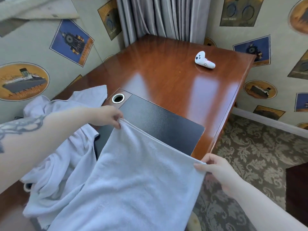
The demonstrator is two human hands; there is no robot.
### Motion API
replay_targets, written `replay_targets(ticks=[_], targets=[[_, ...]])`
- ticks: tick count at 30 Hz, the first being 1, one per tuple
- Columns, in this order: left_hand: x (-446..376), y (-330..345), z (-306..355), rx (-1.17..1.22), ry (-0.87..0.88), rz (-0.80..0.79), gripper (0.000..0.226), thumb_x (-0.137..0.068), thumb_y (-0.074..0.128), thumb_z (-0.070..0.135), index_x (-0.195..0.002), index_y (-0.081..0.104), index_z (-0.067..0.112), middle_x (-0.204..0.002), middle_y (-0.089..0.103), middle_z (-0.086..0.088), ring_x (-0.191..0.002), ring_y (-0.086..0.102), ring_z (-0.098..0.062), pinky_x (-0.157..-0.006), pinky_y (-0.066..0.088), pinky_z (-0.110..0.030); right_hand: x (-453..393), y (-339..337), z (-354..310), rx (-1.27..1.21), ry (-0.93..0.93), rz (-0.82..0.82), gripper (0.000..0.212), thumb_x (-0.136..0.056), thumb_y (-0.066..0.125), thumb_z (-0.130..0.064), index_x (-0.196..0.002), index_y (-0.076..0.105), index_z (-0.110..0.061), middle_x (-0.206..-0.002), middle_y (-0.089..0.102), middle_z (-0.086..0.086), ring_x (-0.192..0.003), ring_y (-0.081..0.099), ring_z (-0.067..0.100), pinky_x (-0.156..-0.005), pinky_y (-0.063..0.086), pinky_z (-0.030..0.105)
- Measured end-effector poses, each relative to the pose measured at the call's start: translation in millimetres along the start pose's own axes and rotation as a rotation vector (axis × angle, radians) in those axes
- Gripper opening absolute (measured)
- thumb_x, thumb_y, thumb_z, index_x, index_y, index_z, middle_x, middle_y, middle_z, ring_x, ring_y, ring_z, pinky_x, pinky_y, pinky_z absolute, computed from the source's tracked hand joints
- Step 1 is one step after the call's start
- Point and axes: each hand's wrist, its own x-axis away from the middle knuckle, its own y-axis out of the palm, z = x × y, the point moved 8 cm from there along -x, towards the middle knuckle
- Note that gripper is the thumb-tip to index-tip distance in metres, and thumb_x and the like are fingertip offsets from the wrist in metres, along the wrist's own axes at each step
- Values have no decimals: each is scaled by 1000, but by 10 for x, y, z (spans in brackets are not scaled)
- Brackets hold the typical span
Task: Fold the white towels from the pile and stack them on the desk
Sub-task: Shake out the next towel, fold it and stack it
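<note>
Towel up by its top corners, fold just starting.

I've got the towel [133, 177] stretched over the worktop [166, 72] edge, left hand [106, 116] pinching the far corner, right hand [215, 169] pinching the near one, doubled hem taut between them. The pile [63, 147] sits crumpled just left, touching it. Next, I reckon: lay it flat on the black mat [158, 120] and fold across.
</note>
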Motion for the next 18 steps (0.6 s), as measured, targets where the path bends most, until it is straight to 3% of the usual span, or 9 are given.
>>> replay_targets(ticks=[2,3,6,9,14,18], targets=[[154,-230,60,198,13,58,7,-82,76,14,-87,71,10,-88,71,-11,-87,64,-23,-83,48,-34,12,23,-159,-119,1,-6,28,-67,83,-17,-65,55,-13,-70,63,7,-61,55,14,-55,38,25],[240,-307,108,205,17,60,7,-82,76,13,-85,71,7,-88,70,-15,-85,63,-25,-82,47,-35,44,10,-279,-38,-45,23,28,-67,84,-16,-64,55,-15,-67,61,2,-59,52,10,-54,36,23],[287,-434,233,-189,-29,79,9,-86,70,19,-80,63,16,-78,59,-3,-79,55,-23,-70,39,-29,130,-20,-582,100,-182,126,29,-72,84,-11,-65,56,-11,-63,56,1,-56,43,10,-52,31,24],[243,-629,408,-609,-129,216,8,-92,59,25,-100,58,27,-98,58,3,-99,59,-25,-77,35,-29,175,-60,-734,120,-232,195,28,-69,83,-5,-66,56,-5,-62,53,4,-60,43,14,-57,31,28],[-104,-550,499,-688,-187,296,21,-95,51,20,-114,59,23,-118,59,2,-113,58,-22,-96,36,-37,52,-155,-718,238,-222,257,30,-69,76,-4,-64,48,-12,-60,47,1,-59,41,17,-54,30,29],[-547,-447,559,-811,-144,328,26,-90,47,4,-109,56,20,-115,54,0,-104,59,-23,-75,30,-33,-287,-351,-636,345,-190,224,28,-69,70,-4,-63,44,-12,-59,44,-2,-59,38,16,-55,30,30]])
